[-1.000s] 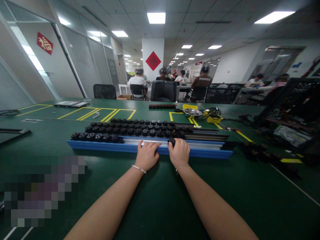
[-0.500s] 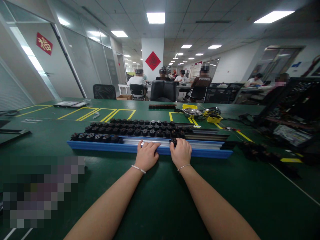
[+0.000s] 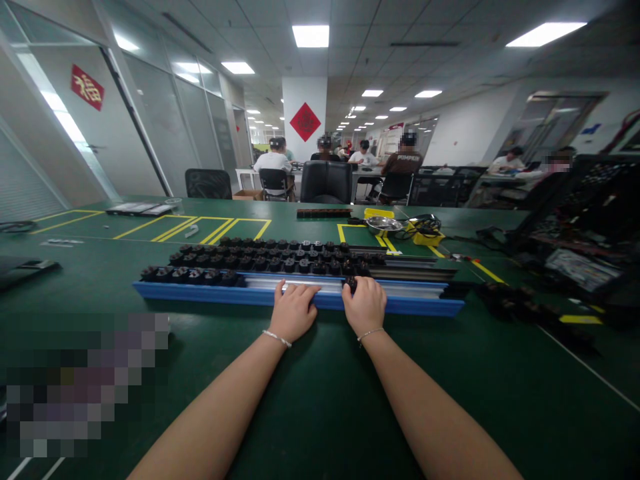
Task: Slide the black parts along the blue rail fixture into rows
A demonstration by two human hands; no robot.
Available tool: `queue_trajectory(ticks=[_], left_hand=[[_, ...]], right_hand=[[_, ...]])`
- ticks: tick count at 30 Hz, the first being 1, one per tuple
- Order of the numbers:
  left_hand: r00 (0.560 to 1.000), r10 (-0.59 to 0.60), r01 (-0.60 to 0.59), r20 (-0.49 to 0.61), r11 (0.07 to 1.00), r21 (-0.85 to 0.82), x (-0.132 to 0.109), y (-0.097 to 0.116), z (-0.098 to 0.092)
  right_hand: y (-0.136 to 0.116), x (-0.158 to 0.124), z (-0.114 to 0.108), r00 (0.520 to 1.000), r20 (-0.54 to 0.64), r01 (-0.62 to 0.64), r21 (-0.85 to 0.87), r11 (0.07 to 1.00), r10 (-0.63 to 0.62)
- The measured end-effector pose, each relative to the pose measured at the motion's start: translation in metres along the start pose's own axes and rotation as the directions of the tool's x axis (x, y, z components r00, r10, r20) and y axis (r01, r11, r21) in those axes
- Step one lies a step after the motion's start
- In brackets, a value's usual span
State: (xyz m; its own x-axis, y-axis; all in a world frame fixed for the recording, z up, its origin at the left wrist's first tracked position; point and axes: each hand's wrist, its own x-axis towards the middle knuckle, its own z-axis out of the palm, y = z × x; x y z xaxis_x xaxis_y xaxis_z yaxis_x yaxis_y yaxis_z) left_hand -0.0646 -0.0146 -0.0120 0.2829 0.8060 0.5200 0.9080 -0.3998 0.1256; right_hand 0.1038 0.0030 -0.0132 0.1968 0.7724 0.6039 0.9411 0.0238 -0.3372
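From my remote seat, the green table [image 3: 310, 400] fills the near view. My right hand [image 3: 366, 303] has its grip closed on a small black piece [image 3: 351, 283], which sits at the thumb side, over the pale channel [image 3: 413, 291] of the blue rail [image 3: 330, 301]. My left hand [image 3: 295, 310] rests on the rail to the left, apart from the piece; its fingers lie over the channel, and I can't tell whether they clamp the edge. The rail's long axis runs left to right, crossing both forearms. A set of black pieces [image 3: 188, 275] stands in the rail's left end, with bare channel between it and my left hand, the nearer one. Beyond lie more loaded rails [image 3: 280, 247], then a metal bowl [image 3: 384, 225] and seated people [image 3: 273, 160].
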Motion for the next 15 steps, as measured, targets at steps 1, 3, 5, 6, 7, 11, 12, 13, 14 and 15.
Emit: queue_trajectory(ticks=[1,3,5,6,7,11,12,13,14,15], left_hand=[[1.0,-0.001,0.001,0.002,1.0,0.001,0.0,0.0002,-0.0002],[1.0,-0.006,0.006,0.005,1.0,0.001,0.0,0.0005,-0.0006],[1.0,-0.009,0.009,0.006,1.0,0.002,0.0,0.0007,-0.0008],[1.0,-0.009,0.009,0.005,1.0,0.001,-0.0001,0.0008,-0.0008],[1.0,-0.008,0.008,0.003,1.0,0.0,-0.0001,0.0009,-0.0008],[1.0,-0.014,0.014,0.001,1.0,-0.004,-0.0001,0.0013,-0.0009],[1.0,-0.017,0.017,0.004,1.0,-0.003,-0.0001,0.0014,-0.001],[1.0,-0.019,0.019,0.006,1.0,-0.002,0.0,0.0015,-0.0012],[1.0,-0.019,0.019,0.006,1.0,0.0,0.0,0.0015,-0.0013],[1.0,-0.017,0.017,0.005,1.0,0.001,0.0,0.0014,-0.0015]], right_hand=[[0.0,0.0001,-0.0002,1.0,0.001,-0.002,0.001,1.0,0.002],[0.0,0.0004,-0.0005,1.0,0.005,-0.005,0.006,1.0,0.005],[0.0,0.0006,-0.0007,1.0,0.012,-0.008,0.011,1.0,0.008],[0.0001,0.0007,-0.0007,1.0,0.017,-0.01,0.013,1.0,0.01],[0.0001,0.0008,-0.0007,1.0,0.021,-0.012,0.015,1.0,0.011],[0.0003,0.0008,-0.0005,1.0,0.022,-0.019,0.017,1.0,0.019],[0.0004,0.0008,-0.0006,1.0,0.021,-0.022,0.017,1.0,0.022],[0.0004,0.0008,-0.0006,0.999,0.02,-0.025,0.016,1.0,0.025],[0.0006,0.0009,-0.0007,0.999,0.02,-0.027,0.016,1.0,0.027],[0.0007,0.0009,-0.0009,0.999,0.02,-0.029,0.015,0.999,0.029]])
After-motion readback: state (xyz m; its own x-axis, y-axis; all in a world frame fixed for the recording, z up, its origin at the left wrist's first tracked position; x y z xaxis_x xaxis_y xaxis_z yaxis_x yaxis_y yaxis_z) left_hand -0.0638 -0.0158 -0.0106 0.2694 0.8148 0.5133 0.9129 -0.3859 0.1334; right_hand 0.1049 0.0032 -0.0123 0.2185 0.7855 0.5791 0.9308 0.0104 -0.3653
